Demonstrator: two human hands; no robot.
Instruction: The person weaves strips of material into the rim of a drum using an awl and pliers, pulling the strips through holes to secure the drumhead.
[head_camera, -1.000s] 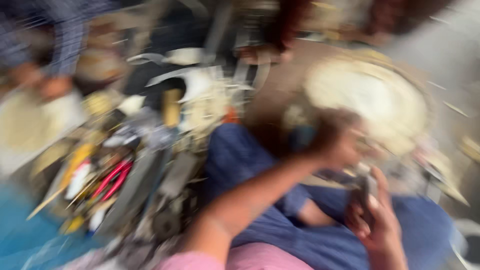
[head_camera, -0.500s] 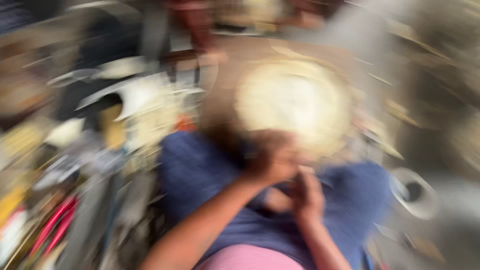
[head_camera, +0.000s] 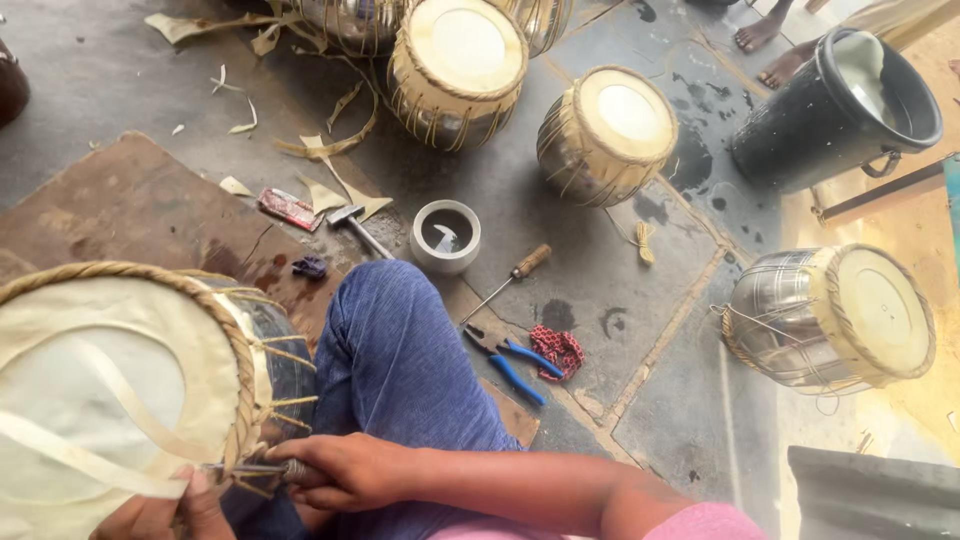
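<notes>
A thin metal tool (head_camera: 255, 468) is gripped by the right hand (head_camera: 345, 470) and pushed into the drum (head_camera: 120, 390) rim lacing at seven o'clock; a strap end is pinched by the left hand (head_camera: 165, 512). Lacing looks partly done, straps left loose. At one o'clock, pliers (head_camera: 510, 362), a screwdriver (head_camera: 505, 282) and a cup (head_camera: 446, 236) are laid; nothing is obstructed.

Grey stone floor (head_camera: 600, 260) (damp patches), sunlit right.

Floor (head_camera: 600, 270): grey stone slabs, wet spots.
On it: drums (head_camera: 607, 132), blue pliers (head_camera: 510, 362), screwdriver (head_camera: 505, 285), hammer (head_camera: 357, 228), small cup (head_camera: 446, 236), black bucket (head_camera: 838, 105).
</notes>
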